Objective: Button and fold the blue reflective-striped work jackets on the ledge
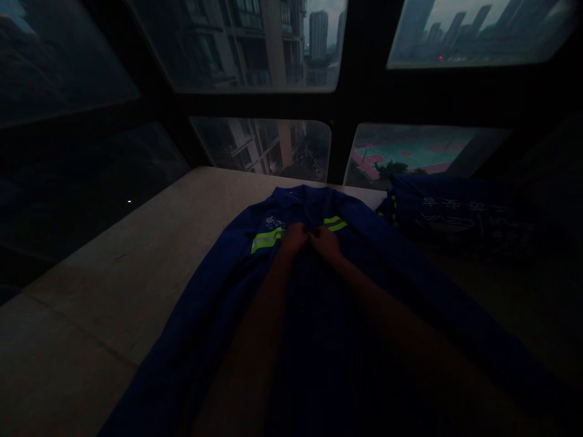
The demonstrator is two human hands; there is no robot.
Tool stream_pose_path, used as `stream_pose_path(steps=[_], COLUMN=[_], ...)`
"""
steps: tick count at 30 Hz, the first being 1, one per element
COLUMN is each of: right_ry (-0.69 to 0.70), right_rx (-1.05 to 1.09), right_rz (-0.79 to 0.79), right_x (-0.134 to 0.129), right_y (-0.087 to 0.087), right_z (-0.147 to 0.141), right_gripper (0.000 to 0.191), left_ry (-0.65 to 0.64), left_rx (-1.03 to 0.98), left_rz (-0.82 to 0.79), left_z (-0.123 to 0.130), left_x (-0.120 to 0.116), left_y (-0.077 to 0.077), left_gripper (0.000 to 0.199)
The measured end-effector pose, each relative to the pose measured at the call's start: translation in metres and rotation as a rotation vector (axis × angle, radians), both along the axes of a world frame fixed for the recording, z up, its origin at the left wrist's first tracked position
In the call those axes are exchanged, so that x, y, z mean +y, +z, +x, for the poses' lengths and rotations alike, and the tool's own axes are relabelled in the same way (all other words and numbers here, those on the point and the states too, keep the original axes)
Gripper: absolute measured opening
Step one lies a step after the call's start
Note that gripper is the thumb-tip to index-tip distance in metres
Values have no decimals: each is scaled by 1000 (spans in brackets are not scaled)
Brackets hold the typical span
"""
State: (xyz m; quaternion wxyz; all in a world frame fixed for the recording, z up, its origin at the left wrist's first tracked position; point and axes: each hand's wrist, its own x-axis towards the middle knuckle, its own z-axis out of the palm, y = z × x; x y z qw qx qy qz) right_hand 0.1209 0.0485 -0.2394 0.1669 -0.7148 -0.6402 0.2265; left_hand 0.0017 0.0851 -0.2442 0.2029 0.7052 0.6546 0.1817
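Note:
A blue long-sleeved jacket (218,267) lies spread on a pale stone ledge, its collar towards the windows. Yellow-green reflective strips cross its chest on both sides, with small white print above the left one. My left hand (294,238) and my right hand (326,243) meet at the middle of the chest, below the collar. The fingers of both are closed on the jacket's front edges, nearly touching each other. Dim light hides the fingertips and any fastener between them. Both forearms lie over the dark lower part of the jacket.
Folded blue clothing (455,209) with white lettering is piled at the right, beside the jacket's sleeve. The stone ledge (150,243) stretches to the left. Dark-framed windows (268,142) stand behind and at the left, with buildings and a sports court outside.

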Motion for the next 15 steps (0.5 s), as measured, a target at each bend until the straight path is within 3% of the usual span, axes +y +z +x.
stream_pose_path(steps=[6,15], right_ry=[-34,-3], right_rx=[105,82], right_rz=[63,185], right_x=[0,-3], right_y=[-10,-2], right_z=[8,-1], right_gripper=[26,22], left_ry=[64,187], left_rx=[-9,-199], left_rz=[-13,87], left_z=[1,0], left_x=[-2,-27], left_y=[1,8], left_gripper=[8,11])
